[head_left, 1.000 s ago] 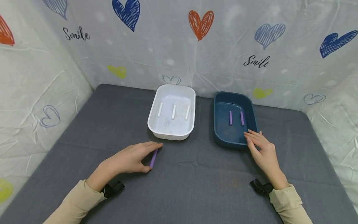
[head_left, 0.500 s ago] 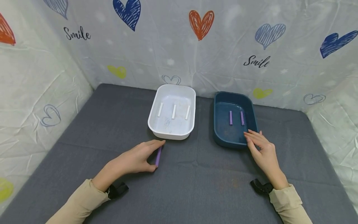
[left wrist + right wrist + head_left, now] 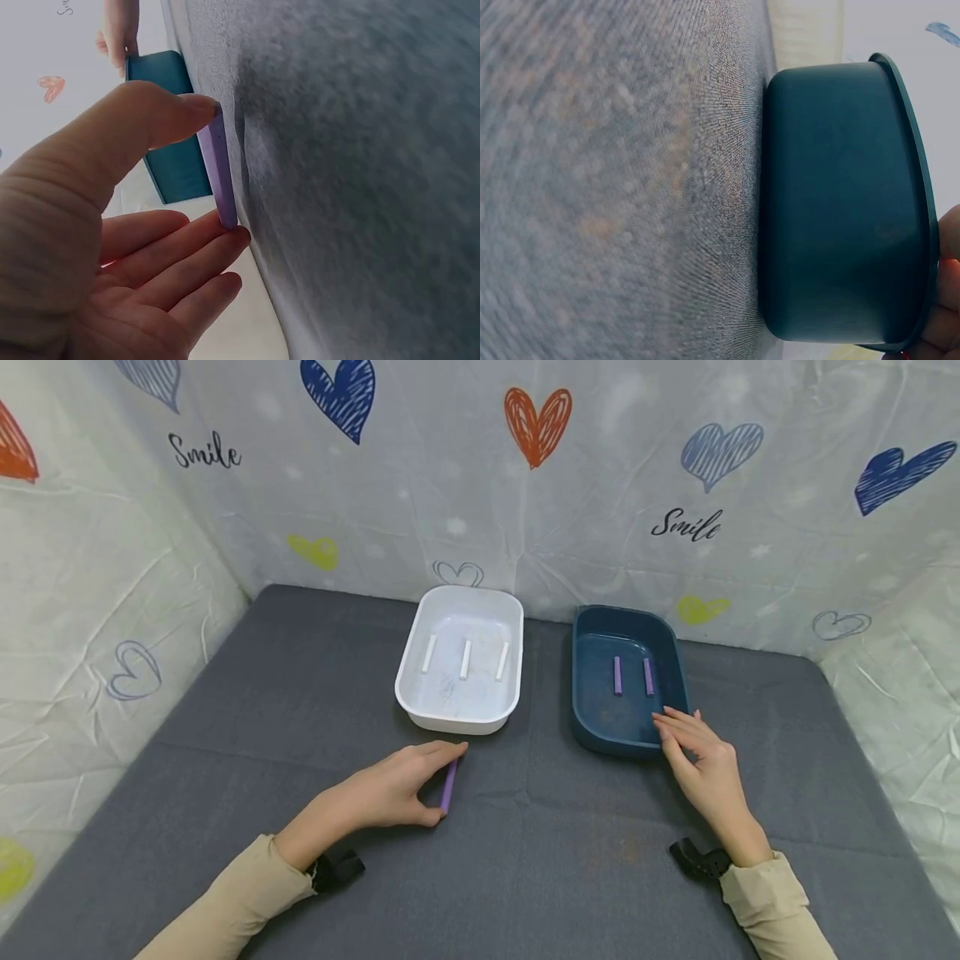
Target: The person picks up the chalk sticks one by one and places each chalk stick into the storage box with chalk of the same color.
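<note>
Fingers of the left hand (image 3: 382, 793) pinched a purple stick (image 3: 448, 785) end to end, forefinger at its far tip and thumb at its near tip, the other fingers loosely extended beside it. The left wrist view showed the same hold: the thumb (image 3: 161, 120) pressed one end of the purple stick (image 3: 217, 176), a fingertip met the other, and the stick lay along the grey cloth (image 3: 360, 180). The stick sat at about six o'clock from the white tray (image 3: 420, 710), just short of its near wall.

Three white sticks (image 3: 466, 659) lay side by side in that tray, apart from one another.

At three o'clock from the white tray stood the dark blue tray (image 3: 600, 739), with a strip of grey cloth between them. Two purple sticks (image 3: 632, 676) lay parallel inside it, toward its far half.

The right hand (image 3: 701, 760) rested at the blue tray's near right corner, at about five o'clock on its rim, with straight fingers laid over the edge and gripping nothing. The right wrist view showed the tray's outer wall (image 3: 840, 202) on the cloth and a fingertip at the rim.

Behind everything, at twelve o'clock, hung a white backdrop (image 3: 450, 485) printed with hearts and the word "Smile".
</note>
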Demonstrator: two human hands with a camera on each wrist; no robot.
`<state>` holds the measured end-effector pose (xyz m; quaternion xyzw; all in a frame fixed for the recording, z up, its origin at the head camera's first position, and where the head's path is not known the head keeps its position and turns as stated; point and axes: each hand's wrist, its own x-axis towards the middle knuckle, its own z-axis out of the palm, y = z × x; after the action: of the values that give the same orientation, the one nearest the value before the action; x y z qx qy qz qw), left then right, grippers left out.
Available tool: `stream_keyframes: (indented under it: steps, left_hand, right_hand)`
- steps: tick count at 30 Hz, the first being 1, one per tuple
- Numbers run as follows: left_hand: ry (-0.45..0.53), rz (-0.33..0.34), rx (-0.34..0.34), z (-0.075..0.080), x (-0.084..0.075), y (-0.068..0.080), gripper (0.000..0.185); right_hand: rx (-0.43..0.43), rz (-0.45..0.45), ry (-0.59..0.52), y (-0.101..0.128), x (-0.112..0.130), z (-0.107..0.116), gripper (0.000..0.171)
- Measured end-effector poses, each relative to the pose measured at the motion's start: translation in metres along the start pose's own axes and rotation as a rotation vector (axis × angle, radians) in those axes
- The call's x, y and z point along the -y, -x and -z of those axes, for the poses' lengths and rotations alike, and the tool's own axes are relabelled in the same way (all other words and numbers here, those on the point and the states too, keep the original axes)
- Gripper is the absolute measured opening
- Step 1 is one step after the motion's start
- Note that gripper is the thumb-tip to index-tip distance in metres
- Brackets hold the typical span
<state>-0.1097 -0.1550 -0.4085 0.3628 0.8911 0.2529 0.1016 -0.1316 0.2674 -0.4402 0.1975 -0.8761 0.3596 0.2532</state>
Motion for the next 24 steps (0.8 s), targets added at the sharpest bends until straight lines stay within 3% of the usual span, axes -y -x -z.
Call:
stream_keyframes:
  steps: [12,24]
  left_hand:
    - [0.023,-0.06,-0.003,-0.007,-0.009,-0.02,0.082]
    - [0.017,-0.11,-0.061,-0.012,-0.019,-0.043,0.082]
  right_hand:
    - [0.004,-0.005,0.0,-0.001,0.002,0.001,0.021]
    - [0.015,-0.019,0.002,-0.001,0.002,0.002,0.021]
